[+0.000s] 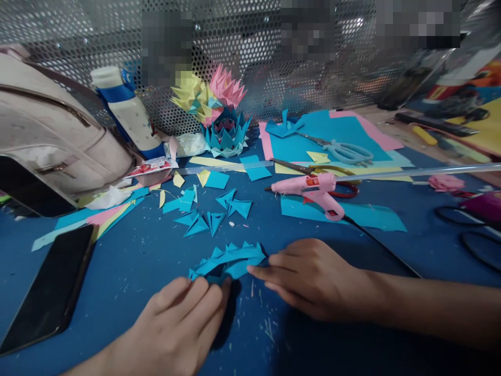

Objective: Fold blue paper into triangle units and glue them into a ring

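Between my two hands, just above the blue table (148,292), is a ring of folded blue paper (230,257) with a row of pointed tips along its far side. The fingers of my left hand (180,318) are closed on its near left edge. My right hand (313,277) pinches its right end, the index fingertip against the near side. Several loose folded blue paper triangles (198,224) lie just beyond the ring. A pink hot glue gun (313,190) rests behind my right hand, its nozzle pointing left and its black cord running toward my right forearm.
Folded paper flowers (229,133) stand at the back against a perforated metal panel (258,47). Scissors (348,152) lie on blue and pink sheets (344,128). To the left are a phone (50,287), a pale backpack (78,125) and a bottle (131,115).
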Motion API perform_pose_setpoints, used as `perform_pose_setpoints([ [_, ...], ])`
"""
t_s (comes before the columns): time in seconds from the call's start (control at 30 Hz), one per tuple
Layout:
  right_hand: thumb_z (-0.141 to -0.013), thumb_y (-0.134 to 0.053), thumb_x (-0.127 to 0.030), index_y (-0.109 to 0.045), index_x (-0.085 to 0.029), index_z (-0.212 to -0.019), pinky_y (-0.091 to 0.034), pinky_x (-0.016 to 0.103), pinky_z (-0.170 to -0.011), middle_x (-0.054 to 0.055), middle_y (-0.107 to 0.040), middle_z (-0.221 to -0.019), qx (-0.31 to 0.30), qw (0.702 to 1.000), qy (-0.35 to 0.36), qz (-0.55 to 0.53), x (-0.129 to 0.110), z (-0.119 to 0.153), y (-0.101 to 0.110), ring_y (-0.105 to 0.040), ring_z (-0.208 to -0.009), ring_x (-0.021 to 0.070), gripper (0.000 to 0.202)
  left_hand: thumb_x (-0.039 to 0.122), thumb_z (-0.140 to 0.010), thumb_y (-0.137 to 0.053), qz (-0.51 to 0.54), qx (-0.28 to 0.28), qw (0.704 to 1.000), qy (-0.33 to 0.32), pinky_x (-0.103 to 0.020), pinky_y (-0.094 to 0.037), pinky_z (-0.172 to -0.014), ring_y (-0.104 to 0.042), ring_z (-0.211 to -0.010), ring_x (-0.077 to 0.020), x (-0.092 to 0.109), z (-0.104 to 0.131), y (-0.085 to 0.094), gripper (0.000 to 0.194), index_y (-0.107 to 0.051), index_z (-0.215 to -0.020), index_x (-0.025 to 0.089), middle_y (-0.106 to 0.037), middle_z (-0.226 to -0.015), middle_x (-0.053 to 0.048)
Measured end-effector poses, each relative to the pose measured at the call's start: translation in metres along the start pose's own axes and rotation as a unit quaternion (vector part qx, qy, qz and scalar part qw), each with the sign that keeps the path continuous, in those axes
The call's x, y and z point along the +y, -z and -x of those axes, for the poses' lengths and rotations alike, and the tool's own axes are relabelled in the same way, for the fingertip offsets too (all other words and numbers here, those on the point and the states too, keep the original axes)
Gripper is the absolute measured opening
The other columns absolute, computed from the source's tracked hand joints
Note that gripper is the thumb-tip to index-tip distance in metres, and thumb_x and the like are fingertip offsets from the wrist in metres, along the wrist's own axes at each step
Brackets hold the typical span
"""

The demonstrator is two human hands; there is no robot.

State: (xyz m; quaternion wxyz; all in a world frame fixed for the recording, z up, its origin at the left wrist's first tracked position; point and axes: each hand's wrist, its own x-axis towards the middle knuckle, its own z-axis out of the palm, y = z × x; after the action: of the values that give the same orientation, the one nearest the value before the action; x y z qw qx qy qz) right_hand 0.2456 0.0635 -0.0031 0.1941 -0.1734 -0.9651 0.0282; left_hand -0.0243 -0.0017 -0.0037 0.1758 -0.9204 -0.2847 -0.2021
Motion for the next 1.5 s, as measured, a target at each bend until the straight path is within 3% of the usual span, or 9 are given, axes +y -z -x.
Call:
perform_pose_setpoints([
  [0.13, -0.104, -0.035, -0.022, -0.060, -0.016, -0.118, -0.034, 0.028, -0.055, -0.001, -0.064, -0.076, 0.029, 0.999, 0.013, -0.043, 0.004, 0.002, 0.003, -0.054, -0.060, 0.0110, 0.029, 0.009, -0.099, -0.043, -0.034, 0.017, 0.999, -0.006, -0.030, -0.035, -0.079, -0.059, -0.083, -0.0157, -0.006, -0.001, 0.004, 0.032, -0.072, -0.111, 0.012, -0.071, -0.090, -0.004],
  [0.27, -0.103, -0.036, -0.023, -0.055, -0.019, -0.091, -0.034, 0.025, -0.057, -0.002, -0.061, -0.072, 0.055, 0.986, -0.031, -0.155, 0.006, 0.002, 0.006, -0.050, -0.058, 0.0095, 0.023, 0.007, -0.097, -0.051, -0.066, 0.070, 0.995, 0.007, -0.032, -0.032, -0.071, -0.058, -0.076, -0.0152, -0.017, -0.006, 0.012, 0.026, -0.073, -0.107, 0.014, -0.073, -0.083, -0.001],
  [0.47, -0.100, -0.040, -0.026, -0.047, -0.019, -0.079, -0.029, 0.020, -0.052, -0.006, -0.044, -0.063, 0.048, 0.957, -0.147, -0.245, 0.008, -0.001, 0.009, -0.037, -0.052, 0.0072, 0.023, 0.011, -0.096, -0.059, 0.084, 0.106, 0.975, 0.178, -0.035, -0.031, -0.078, -0.056, -0.063, -0.0114, -0.027, -0.024, 0.025, 0.021, -0.072, -0.089, 0.025, -0.070, -0.073, 0.006],
  [0.67, -0.098, -0.043, -0.025, -0.048, -0.019, -0.080, -0.027, 0.021, -0.053, -0.007, -0.044, -0.061, 0.051, 0.949, -0.177, -0.254, 0.007, -0.002, 0.009, -0.035, -0.052, 0.0076, 0.019, 0.024, -0.092, -0.065, 0.277, 0.063, 0.898, 0.336, -0.028, -0.043, -0.068, -0.059, -0.073, -0.0127, -0.032, -0.020, 0.020, 0.007, -0.072, -0.094, 0.026, -0.070, -0.086, 0.002],
  [0.83, -0.096, -0.044, -0.024, -0.054, -0.018, -0.085, -0.030, 0.021, -0.054, -0.004, -0.055, -0.065, 0.033, 0.934, -0.218, -0.280, 0.007, -0.003, 0.009, -0.043, -0.055, 0.0082, 0.017, 0.028, -0.090, -0.066, 0.399, 0.063, 0.826, 0.392, -0.024, -0.049, -0.062, -0.061, -0.070, -0.0128, -0.035, -0.015, 0.011, 0.009, -0.073, -0.090, 0.022, -0.071, -0.085, -0.001],
  [1.0, -0.097, -0.043, -0.026, -0.058, -0.017, -0.098, -0.036, 0.020, -0.055, -0.001, -0.059, -0.071, 0.027, 0.922, -0.227, -0.311, 0.007, -0.004, 0.008, -0.052, -0.062, 0.0104, 0.018, 0.035, -0.088, -0.068, 0.503, 0.051, 0.729, 0.461, -0.022, -0.047, -0.057, -0.058, -0.068, -0.0121, -0.032, -0.015, 0.007, 0.016, -0.071, -0.086, 0.020, -0.066, -0.079, -0.002],
  [1.07, -0.096, -0.043, -0.025, -0.059, -0.017, -0.103, -0.038, 0.020, -0.056, 0.000, -0.061, -0.074, 0.027, 0.922, -0.224, -0.315, 0.007, -0.003, 0.008, -0.054, -0.064, 0.0108, 0.019, 0.038, -0.088, -0.068, 0.527, 0.038, 0.709, 0.467, -0.022, -0.047, -0.057, -0.058, -0.066, -0.0118, -0.031, -0.014, 0.006, 0.018, -0.071, -0.087, 0.020, -0.065, -0.077, -0.001],
  [1.33, -0.096, -0.044, -0.025, -0.061, -0.016, -0.106, -0.039, 0.022, -0.056, 0.002, -0.064, -0.079, 0.040, 0.931, -0.216, -0.290, 0.007, -0.007, 0.005, -0.054, -0.064, 0.0116, 0.021, 0.041, -0.093, -0.061, 0.572, 0.014, 0.700, 0.429, -0.021, -0.045, -0.052, -0.060, -0.061, -0.0125, -0.025, -0.023, 0.006, 0.023, -0.066, -0.091, 0.019, -0.073, -0.075, -0.004],
  [1.5, -0.096, -0.046, -0.024, -0.060, -0.017, -0.105, -0.042, 0.024, -0.061, 0.004, -0.066, -0.094, 0.082, 0.938, -0.231, -0.245, 0.014, -0.011, 0.001, -0.055, -0.071, 0.0129, 0.018, 0.035, -0.093, -0.063, 0.564, 0.018, 0.735, 0.375, -0.022, -0.041, -0.051, -0.059, -0.056, -0.0114, -0.013, -0.021, 0.010, 0.019, -0.067, -0.085, 0.018, -0.074, -0.075, -0.004],
])
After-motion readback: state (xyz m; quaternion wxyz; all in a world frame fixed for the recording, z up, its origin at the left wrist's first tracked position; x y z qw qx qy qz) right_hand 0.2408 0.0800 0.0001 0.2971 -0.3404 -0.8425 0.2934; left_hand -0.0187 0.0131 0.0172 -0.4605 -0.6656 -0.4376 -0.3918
